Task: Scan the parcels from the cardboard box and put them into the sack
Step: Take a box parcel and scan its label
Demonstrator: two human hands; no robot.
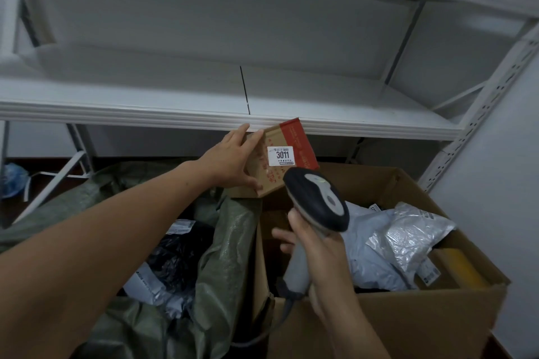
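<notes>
Cardboard box: brown, open, holding grey and silver mailers. Small carton: brown, red band, white label "3011", tilted above the box's far left corner. Scanner: dark head, above the box, near the carton. Green sack: open against the box's left wall, containing bagged parcels.

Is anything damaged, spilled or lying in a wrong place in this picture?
Nothing stands out. The small parcel is tilted only because the left hand holds it before the scanner in the right hand. Other parcels lie inside the cardboard box or the sack.
</notes>
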